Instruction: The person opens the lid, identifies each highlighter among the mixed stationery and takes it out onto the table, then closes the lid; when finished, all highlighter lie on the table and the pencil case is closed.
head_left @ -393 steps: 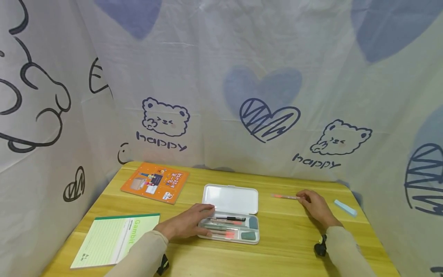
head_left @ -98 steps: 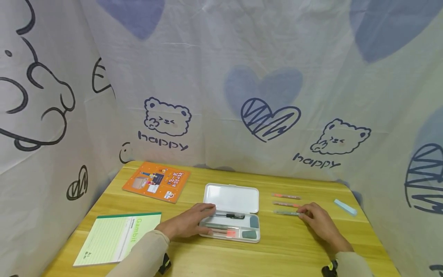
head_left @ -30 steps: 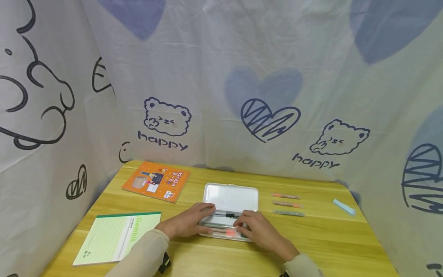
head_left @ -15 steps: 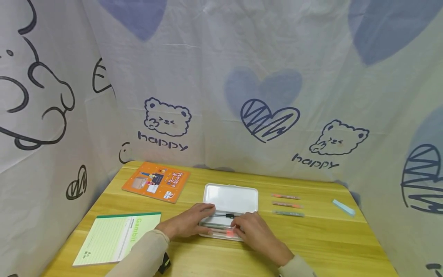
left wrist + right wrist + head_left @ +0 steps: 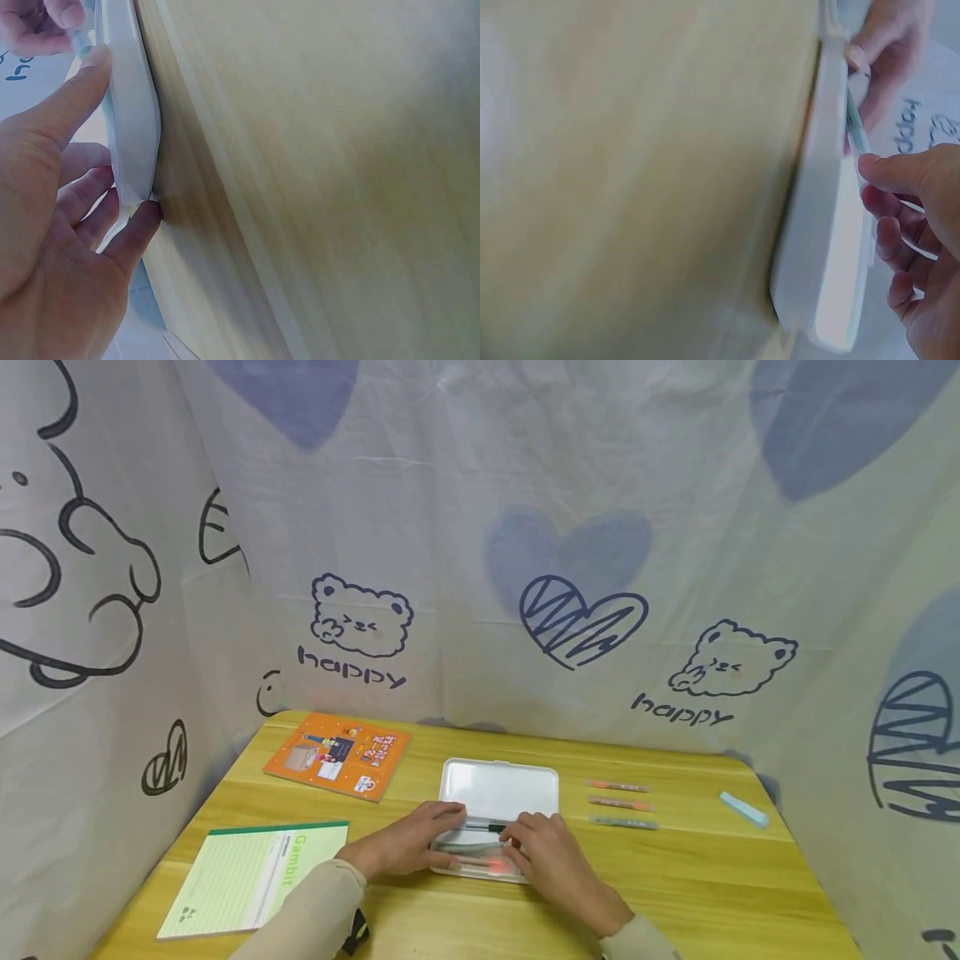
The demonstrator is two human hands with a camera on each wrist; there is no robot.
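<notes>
A white pencil case (image 5: 501,787) lies with its lid raised in the middle of the table. My left hand (image 5: 405,842) holds its left end, fingers and thumb about the edge. Over its right part, my right hand (image 5: 555,864) pinches one end of a grey-green marker pen (image 5: 855,124) between thumb and index finger. That pen slants up out of the case in the right wrist view. A black pen (image 5: 480,827) lies in the rear compartment and an orange-tipped marker (image 5: 491,865) in the front one. My right hand hides the case's right end.
Three marker pens (image 5: 622,803) lie in a row right of the case, with a light blue strip (image 5: 744,810) farther right. An orange booklet (image 5: 337,755) is at the back left, a green-edged notebook (image 5: 251,881) at the front left. A printed cloth (image 5: 465,693) hangs behind the table.
Earlier, my right hand laid markers on the table, the grey-green one last, then came back to the case. Now it raises another grey-green marker slightly. My left hand stays on the case.
</notes>
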